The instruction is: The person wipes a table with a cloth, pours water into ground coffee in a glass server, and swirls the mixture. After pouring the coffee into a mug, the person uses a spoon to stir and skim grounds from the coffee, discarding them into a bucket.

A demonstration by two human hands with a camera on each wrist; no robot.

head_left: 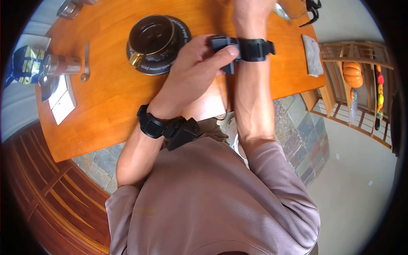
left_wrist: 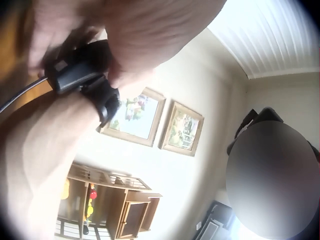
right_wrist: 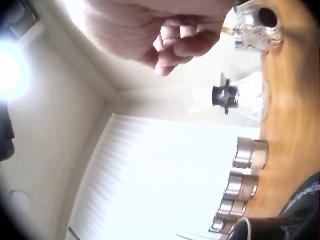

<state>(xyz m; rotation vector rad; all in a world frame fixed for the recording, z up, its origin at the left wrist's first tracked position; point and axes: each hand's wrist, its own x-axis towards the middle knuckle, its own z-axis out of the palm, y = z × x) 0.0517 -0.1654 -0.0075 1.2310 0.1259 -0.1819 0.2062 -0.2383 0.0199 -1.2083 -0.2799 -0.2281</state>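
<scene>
My left hand reaches across my body and grips the small black camera strapped to my right wrist, its thumb on top. The left wrist view shows that camera between thumb and fingers, with a thin cable running from it. My right forearm stretches forward over the table, the right hand partly cut off by the head view's top edge. In the right wrist view the right hand hangs with loosely curled fingers and holds nothing. Left of the hands, a black cup with a gold handle sits on a lettered black saucer.
On the wooden table, a metal-and-clear cylinder, a crank handle and a blue bag lie left. A glass vessel and grey cloth are right. Several metal-lidded jars line the far side.
</scene>
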